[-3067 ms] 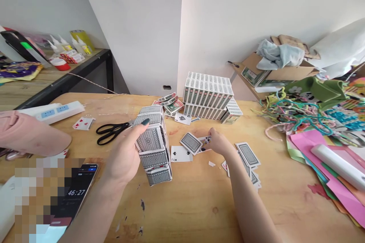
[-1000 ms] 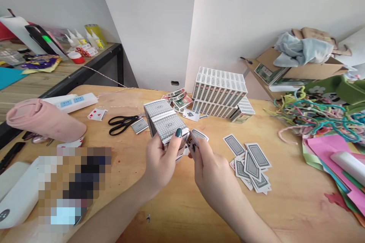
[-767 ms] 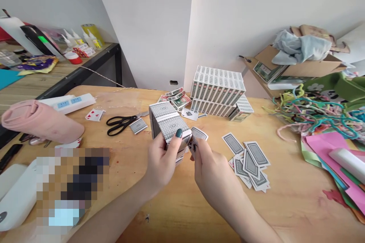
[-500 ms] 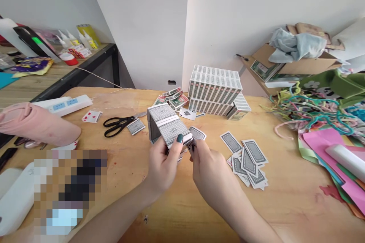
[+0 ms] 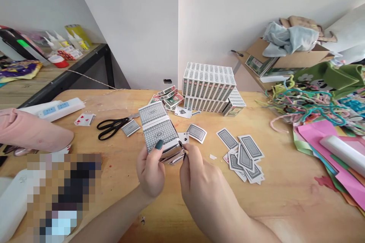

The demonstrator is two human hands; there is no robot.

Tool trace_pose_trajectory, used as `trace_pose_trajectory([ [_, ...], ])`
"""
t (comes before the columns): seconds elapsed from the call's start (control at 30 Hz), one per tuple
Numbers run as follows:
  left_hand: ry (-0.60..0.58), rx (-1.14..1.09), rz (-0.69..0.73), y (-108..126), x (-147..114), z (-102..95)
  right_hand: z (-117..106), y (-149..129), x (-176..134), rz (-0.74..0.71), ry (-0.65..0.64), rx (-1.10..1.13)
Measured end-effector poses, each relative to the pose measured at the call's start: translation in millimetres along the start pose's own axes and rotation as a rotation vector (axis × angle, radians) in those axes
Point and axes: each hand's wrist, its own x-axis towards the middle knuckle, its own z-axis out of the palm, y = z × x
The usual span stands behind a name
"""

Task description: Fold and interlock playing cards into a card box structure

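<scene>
My left hand [image 5: 151, 170] is closed around the near end of a box built from playing cards [image 5: 158, 128], thumb on top. Its panels show grey patterned card backs, with a white strip across the middle. At the box's near right corner, my right hand [image 5: 203, 174] is closed on a thin dark tool [image 5: 181, 145]; most of it is hidden in the fingers, so its kind does not show. Just beyond lie a black two of spades card [image 5: 184, 137] and a curved card [image 5: 196, 133], face down. Small white scraps [image 5: 213, 157] rest right of my right hand.
Black-handled scissors [image 5: 113, 127] and a small card piece [image 5: 130, 128] lie left of the box. Behind stand stacked card packs [image 5: 209, 83]. Loose cards [image 5: 245, 157] are scattered at right, near coloured paper [image 5: 327, 148] and tangled yarn [image 5: 308, 102]. A pink roll [image 5: 34, 131] is at left.
The card box has turned and lifted in my left hand, showing more of its top. My right hand has moved slightly left and down along its corner. The view has shifted a little right.
</scene>
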Motion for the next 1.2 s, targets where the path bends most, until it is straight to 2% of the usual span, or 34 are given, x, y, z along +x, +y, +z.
trace_pose_trajectory([
  [0.13,0.073,-0.013,-0.024,4,1,4.5,-7,4,-1,0.058,0.024,0.073],
  [0.3,0.032,-0.075,-0.041,6,6,0.0,-14,9,1,0.093,0.141,0.130],
  [0.47,0.079,-0.065,-0.071,8,8,-2.8,-16,9,3,0.085,0.216,0.171],
  [0.57,0.056,-0.085,-0.061,9,8,-1.9,-13,11,4,0.063,0.201,0.144],
  [0.8,-0.037,-0.079,-0.036,9,10,-2.8,-1,8,3,-0.105,0.087,-0.009],
  [0.9,-0.082,-0.061,-0.026,9,12,-4.1,2,10,4,-0.117,0.067,0.000],
  [1.0,-0.132,-0.028,0.013,11,17,-8.1,4,21,11,-0.038,0.028,0.221],
  [1.1,-0.271,0.090,0.091,18,21,-15.9,6,40,22,0.150,-0.039,0.620],
  [1.17,-0.403,0.248,0.204,28,23,-22.8,6,53,30,0.317,-0.121,0.909],
  [1.2,-0.448,0.337,0.315,34,25,-26.6,5,59,33,0.372,-0.153,1.017],
])
